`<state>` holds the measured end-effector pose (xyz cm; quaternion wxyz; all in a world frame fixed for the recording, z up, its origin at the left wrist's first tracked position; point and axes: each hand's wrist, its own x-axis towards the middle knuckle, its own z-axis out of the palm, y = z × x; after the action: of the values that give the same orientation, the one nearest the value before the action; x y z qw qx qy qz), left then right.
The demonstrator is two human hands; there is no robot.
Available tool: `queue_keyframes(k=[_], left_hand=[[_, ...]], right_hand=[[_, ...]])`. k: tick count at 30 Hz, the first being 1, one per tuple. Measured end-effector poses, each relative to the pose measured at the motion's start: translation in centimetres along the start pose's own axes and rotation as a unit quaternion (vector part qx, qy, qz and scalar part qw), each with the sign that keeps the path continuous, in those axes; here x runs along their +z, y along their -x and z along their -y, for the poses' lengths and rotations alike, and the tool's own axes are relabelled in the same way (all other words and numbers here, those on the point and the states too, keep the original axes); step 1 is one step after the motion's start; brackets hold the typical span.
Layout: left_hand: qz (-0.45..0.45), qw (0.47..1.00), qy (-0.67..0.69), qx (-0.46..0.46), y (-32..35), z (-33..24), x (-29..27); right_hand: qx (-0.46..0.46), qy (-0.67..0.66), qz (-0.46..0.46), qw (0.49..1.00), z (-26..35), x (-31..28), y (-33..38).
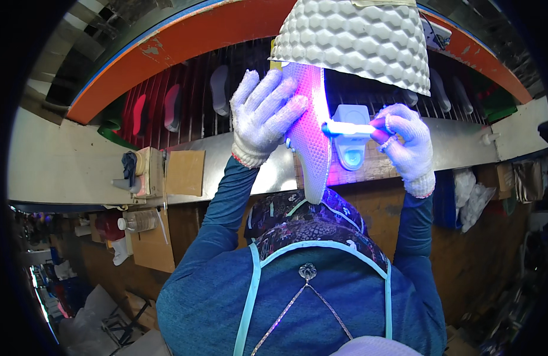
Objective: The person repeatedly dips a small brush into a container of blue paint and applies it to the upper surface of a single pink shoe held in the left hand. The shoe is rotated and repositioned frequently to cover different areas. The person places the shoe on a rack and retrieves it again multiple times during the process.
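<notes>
Under violet light, a pale textured shoe upper (309, 130) stands lengthwise before me, its narrow end toward my apron. My left hand (265, 113), in a white knit glove, holds it from the left with the fingers spread over its side. A white brush-like stick (354, 129) is pinched in my right hand (404, 139), also gloved. Its tip meets the right edge of the upper; glare hides the exact shape of that tip. Below the stick sits a white plastic holder (352, 148) with a round well. The far end of the upper is hidden under a white dimpled shade.
The white dimpled shade (351, 35) hangs low over the work. Behind the metal ledge (214, 160), a barred rack (191, 127) carries several soles (220, 89). A cardboard piece (186, 172) lies left, with a plastic bottle (138, 221) lower down. Plastic bags (473, 199) hang right.
</notes>
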<state>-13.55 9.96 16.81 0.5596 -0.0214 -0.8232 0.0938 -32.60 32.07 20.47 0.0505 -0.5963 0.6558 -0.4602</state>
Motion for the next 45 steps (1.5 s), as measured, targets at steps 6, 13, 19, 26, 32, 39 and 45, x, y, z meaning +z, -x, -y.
queue_keyframes(k=[6, 13, 19, 26, 32, 39, 45], left_hand=[[-0.054, 0.997, 0.016, -0.062, 0.7, -1.2, 1.0], [-0.097, 0.987, -0.006, -0.124, 1.5, -3.4, 2.7], [-0.085, 0.988, -0.012, -0.129, 2.5, -2.9, 3.7], [-0.052, 0.994, -0.061, -0.08, 3.3, -1.7, 4.7], [-0.04, 0.994, -0.057, -0.083, 3.2, -1.7, 5.2], [-0.014, 0.997, -0.053, -0.052, 3.1, -1.2, 5.0], [0.013, 0.999, -0.042, -0.014, 2.4, -0.8, 4.5]], right_hand=[[0.15, -0.166, -0.101, 0.969, -1.1, 3.6, 1.4], [0.168, -0.342, -0.067, 0.922, -2.5, 3.9, 4.2], [0.334, -0.355, -0.166, 0.857, -1.6, 6.9, 6.7], [0.351, -0.33, -0.151, 0.863, 2.5, 5.8, 9.7], [0.35, -0.243, -0.2, 0.882, 3.1, 6.8, 8.8], [0.247, -0.055, -0.195, 0.948, 1.2, 6.0, 6.8], [0.156, 0.09, -0.177, 0.968, 0.3, 4.3, 4.4]])
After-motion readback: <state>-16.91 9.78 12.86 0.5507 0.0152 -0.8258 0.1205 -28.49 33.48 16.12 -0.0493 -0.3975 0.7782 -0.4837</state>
